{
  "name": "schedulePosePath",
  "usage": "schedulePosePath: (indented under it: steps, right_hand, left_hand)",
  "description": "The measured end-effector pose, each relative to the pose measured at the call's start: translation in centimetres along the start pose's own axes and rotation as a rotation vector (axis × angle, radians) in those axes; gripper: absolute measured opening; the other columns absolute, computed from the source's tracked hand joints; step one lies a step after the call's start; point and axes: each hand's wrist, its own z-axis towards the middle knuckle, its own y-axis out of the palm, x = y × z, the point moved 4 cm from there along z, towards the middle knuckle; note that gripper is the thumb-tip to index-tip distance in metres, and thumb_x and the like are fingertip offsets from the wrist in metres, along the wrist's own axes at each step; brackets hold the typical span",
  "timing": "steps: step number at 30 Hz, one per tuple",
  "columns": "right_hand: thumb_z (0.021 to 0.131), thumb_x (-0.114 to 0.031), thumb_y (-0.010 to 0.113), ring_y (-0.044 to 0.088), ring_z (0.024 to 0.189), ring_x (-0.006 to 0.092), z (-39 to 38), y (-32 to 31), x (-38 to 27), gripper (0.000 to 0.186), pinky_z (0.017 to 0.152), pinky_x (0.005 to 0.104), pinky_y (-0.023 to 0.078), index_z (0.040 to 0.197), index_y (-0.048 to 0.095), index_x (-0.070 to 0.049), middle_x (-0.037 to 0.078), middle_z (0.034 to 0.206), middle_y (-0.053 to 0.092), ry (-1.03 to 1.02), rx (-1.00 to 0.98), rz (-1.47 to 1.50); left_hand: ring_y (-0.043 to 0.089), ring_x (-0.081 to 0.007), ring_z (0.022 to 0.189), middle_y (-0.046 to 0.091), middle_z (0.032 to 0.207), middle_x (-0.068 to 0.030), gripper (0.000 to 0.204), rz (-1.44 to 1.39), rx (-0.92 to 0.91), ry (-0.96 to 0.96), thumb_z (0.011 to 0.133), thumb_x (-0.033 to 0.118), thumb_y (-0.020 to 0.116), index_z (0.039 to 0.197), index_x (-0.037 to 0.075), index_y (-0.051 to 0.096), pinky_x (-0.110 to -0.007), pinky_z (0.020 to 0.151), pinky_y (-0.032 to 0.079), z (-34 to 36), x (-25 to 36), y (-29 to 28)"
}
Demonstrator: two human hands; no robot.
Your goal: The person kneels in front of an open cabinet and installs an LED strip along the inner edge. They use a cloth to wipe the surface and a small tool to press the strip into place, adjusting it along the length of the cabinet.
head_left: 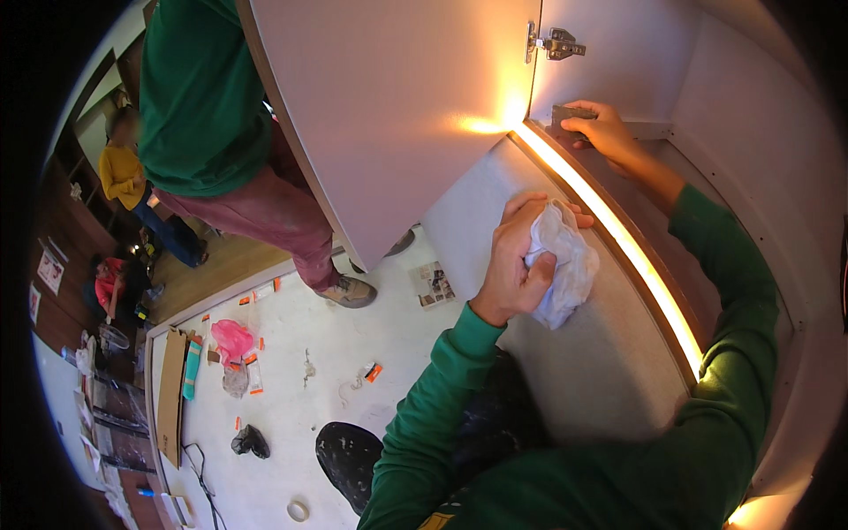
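My left hand [512, 265] is closed round a crumpled white cloth [565, 269], just left of the lit strip on the cabinet edge. Inside the cabinet, my right hand [605, 132] grips a small flat grey-brown block [571, 118] between thumb and fingers. That block is held near the back corner, close to the glowing light strip [609, 221]; its exact kind I cannot make out. The strip runs along the brown front edge of the cabinet floor [649, 172], passing between my two hands.
An open cabinet door [397, 106] with a metal hinge [556, 42] stands ahead. Behind it is a person in a green top [203, 97]. The white floor [327, 371] bears a pink plastic bag [231, 340], a tape roll [298, 511], cardboard [170, 389] and scraps. Other people are farther left.
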Motion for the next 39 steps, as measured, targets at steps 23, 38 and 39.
schedulePosePath:
  steps: [23,38,39]
  right_hand:
    - [0.108,-0.019,0.054,0.065,0.096,0.0137,1.7,3.8,1.2,0.038,0.084,0.0297,0.052,0.137,0.062,0.004,0.009,0.115,0.072,-0.014,-0.262,0.008]
    - [0.102,-0.003,0.059,0.065,0.082,0.0126,1.8,3.3,1.9,0.029,0.070,0.0300,0.054,0.126,0.069,0.008,0.010,0.101,0.075,-0.095,-0.211,0.082]
    - [0.102,-0.003,0.059,0.065,0.084,0.0131,1.4,3.2,1.5,0.029,0.072,0.0299,0.054,0.127,0.068,0.008,0.011,0.103,0.075,-0.138,-0.208,0.078]
  left_hand:
    - [0.067,-0.0340,0.109,0.074,0.110,-0.0149,0.038,0.000,0.009,0.009,0.084,0.028,0.053,0.107,0.000,0.068,-0.050,0.113,0.036,-0.2,-0.1,-0.1]
    - [0.068,-0.0331,0.109,0.075,0.112,-0.0141,0.045,-0.001,-0.016,-0.017,0.091,0.038,0.052,0.108,0.001,0.070,-0.049,0.113,0.036,-0.1,-0.1,-0.1]
    - [0.068,-0.0330,0.110,0.075,0.111,-0.0141,0.045,0.001,-0.027,-0.021,0.091,0.039,0.052,0.107,0.001,0.070,-0.049,0.113,0.036,-0.1,-0.1,-0.1]
